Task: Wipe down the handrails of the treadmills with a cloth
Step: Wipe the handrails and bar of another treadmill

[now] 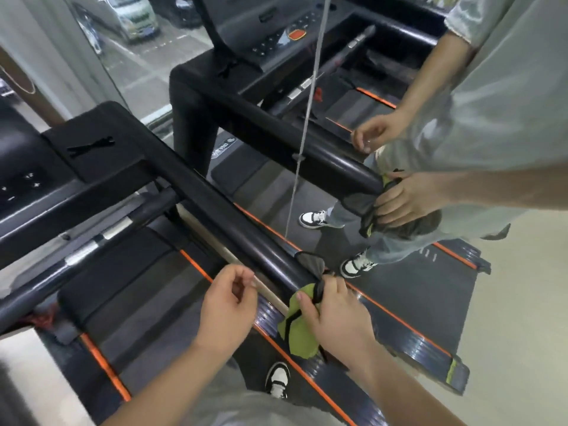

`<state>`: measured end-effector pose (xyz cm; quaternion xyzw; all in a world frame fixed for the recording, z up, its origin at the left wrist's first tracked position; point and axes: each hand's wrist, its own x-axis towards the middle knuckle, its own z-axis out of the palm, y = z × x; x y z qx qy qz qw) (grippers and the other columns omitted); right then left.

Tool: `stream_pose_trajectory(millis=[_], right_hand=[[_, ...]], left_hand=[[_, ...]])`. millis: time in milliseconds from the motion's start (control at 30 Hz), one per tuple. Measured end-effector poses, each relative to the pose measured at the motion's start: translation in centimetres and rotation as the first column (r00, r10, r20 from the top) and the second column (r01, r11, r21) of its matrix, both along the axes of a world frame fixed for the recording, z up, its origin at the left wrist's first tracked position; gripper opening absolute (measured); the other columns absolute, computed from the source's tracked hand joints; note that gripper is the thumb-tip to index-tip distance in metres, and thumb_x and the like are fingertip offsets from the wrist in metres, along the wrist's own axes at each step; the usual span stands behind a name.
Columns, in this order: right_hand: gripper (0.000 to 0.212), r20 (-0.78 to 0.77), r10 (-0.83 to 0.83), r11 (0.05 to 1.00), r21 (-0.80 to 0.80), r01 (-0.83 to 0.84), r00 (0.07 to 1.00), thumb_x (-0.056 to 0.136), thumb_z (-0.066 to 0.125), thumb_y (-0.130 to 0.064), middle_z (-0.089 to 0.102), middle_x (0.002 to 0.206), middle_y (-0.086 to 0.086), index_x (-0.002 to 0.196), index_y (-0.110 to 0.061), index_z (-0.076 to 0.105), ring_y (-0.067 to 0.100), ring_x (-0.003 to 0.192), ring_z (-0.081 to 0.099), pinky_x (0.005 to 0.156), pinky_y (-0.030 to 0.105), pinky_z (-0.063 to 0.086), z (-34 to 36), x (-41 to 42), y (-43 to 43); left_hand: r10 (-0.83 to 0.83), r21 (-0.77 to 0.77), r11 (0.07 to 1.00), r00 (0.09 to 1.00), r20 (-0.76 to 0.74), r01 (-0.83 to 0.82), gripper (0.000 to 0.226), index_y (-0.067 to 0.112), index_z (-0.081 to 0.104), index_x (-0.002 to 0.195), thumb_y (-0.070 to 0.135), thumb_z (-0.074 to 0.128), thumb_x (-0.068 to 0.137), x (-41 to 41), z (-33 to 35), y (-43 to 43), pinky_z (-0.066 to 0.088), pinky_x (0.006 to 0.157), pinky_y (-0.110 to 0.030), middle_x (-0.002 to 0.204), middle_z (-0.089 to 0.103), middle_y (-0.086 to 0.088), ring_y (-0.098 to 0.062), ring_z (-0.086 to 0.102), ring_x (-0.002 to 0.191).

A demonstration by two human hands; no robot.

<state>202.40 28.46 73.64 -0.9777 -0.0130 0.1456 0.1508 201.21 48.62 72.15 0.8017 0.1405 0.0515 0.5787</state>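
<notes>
A black padded handrail (233, 222) of the treadmill runs diagonally from the console toward me. My right hand (336, 318) is shut on a green and grey cloth (299, 333), pressed around the near end of this rail. A grey corner of the cloth sticks up over the rail's tip. My left hand (227, 305) hovers just left of the rail with loosely curled fingers, holding nothing and not touching it.
A mirror wall on the right repeats the rail, cloth and hands (405, 198). The console (27, 179) and a lower crossbar (92, 247) lie to the left. Below are the belt (144, 284), the orange-striped side rail (399, 321) and my shoe (278, 379). Parked cars show through the window.
</notes>
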Motion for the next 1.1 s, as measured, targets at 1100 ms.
stream_pose_trajectory(millis=[1100], right_hand=[[0.075, -0.244, 0.119, 0.977, 0.201, -0.070, 0.962, 0.087, 0.033, -0.086, 0.061, 0.136, 0.006, 0.134, -0.028, 0.042, 0.033, 0.124, 0.058, 0.093, 0.041, 0.041, 2.0, 17.3, 17.6]], left_hand=[[0.167, -0.059, 0.982, 0.975, -0.144, -0.177, 0.025, 0.017, 0.057, 0.088, -0.008, 0.053, 0.089, 5.5, -0.7, 8.1, 0.044, 0.064, -0.026, 0.079, 0.060, 0.001, -0.007, 0.051, 0.061]])
